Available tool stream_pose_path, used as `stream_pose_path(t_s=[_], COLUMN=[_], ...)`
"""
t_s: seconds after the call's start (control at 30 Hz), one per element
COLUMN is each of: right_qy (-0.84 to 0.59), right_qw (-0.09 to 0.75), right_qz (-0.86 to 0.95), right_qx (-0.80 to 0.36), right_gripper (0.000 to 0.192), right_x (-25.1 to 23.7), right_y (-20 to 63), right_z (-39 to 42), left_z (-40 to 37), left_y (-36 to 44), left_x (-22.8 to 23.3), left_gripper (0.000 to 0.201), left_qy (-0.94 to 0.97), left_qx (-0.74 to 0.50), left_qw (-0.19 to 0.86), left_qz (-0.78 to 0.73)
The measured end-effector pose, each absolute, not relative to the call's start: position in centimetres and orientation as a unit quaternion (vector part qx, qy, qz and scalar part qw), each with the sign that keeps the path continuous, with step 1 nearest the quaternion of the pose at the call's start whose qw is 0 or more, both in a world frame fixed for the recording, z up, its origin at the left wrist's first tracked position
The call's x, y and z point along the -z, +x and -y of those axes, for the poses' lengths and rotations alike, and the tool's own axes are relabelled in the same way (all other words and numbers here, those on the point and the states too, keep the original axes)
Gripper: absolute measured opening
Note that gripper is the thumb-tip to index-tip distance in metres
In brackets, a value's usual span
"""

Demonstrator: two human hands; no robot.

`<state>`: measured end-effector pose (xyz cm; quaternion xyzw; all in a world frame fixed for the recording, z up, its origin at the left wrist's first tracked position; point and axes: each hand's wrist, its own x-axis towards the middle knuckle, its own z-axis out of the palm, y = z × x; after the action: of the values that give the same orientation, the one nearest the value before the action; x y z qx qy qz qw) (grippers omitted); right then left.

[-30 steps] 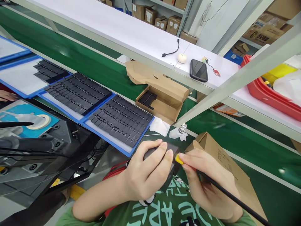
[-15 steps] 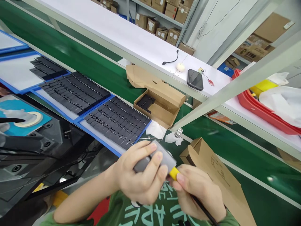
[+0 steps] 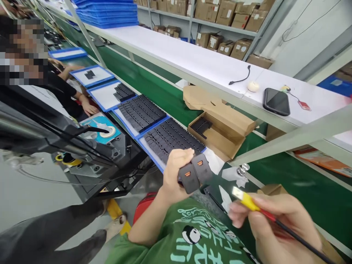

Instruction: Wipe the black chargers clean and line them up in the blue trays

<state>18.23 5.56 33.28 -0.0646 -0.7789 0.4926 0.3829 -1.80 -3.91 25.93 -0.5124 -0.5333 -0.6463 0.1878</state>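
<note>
The left hand (image 3: 173, 172) is gripping two dark chargers (image 3: 195, 176), ports facing the yellow plug (image 3: 245, 198) pinched in the right hand (image 3: 277, 227), just apart.

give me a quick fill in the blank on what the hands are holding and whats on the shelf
1. The left hand holds two dark chargers, each with an ____ port facing the camera.
2. The right hand pinches a cable plug whose housing is ____.
3. The plug is ____ the chargers, not inserted.
4. On the white shelf, a phone lies screen ____.

Missing words: orange; yellow; apart from; up
</note>
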Motion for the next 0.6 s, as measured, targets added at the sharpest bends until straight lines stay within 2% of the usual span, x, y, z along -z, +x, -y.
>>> stream_pose_path(t_s=[0.1, 0.2, 0.37, 0.47, 0.6], right_qy=[0.007, 0.043, 0.063, 0.068, 0.059], right_qw=[0.327, 0.325, 0.352, 0.342, 0.345], right_qz=[0.789, 0.818, 0.844, 0.859, 0.870], right_qx=[-0.520, -0.473, -0.400, -0.374, -0.347], right_gripper=[0.045, 0.053, 0.046, 0.043, 0.040], right_x=[-33.7, -34.2, -35.3, -35.6, -35.5], right_y=[16.8, 16.1, 15.4, 14.9, 14.2], right_z=[-4.9, -4.8, -4.9, -4.6, -4.2], left_z=[4.1, 4.4, 4.4, 4.3, 4.2], left_y=[-0.5, -0.3, 0.1, 0.4, 0.6], left_x=[-26.5, -26.9, -26.5, -26.2, -26.1], left_gripper=[0.063, 0.064, 0.064, 0.059, 0.055], left_qy=[-0.508, -0.503, -0.507, -0.506, -0.509], left_qx=[0.674, 0.696, 0.711, 0.709, 0.693], left_qw=[0.142, 0.116, 0.089, 0.079, 0.104], left_qz=[0.518, 0.499, 0.480, 0.484, 0.500])
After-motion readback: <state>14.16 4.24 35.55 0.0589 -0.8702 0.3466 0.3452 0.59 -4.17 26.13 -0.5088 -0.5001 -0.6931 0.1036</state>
